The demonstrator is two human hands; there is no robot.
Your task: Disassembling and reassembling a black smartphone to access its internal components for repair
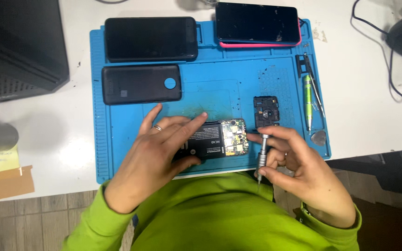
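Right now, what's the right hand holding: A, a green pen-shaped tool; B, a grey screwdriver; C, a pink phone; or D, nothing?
B: the right hand grips a grey screwdriver beside the opened phone, while the green tool lies on the blue mat near its right edge.

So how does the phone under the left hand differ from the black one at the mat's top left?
The opened phone lies with battery and circuit board exposed, pinned by the left hand. The closed phone shows an intact dark screen and lies untouched. Both lie lengthwise on the blue mat.
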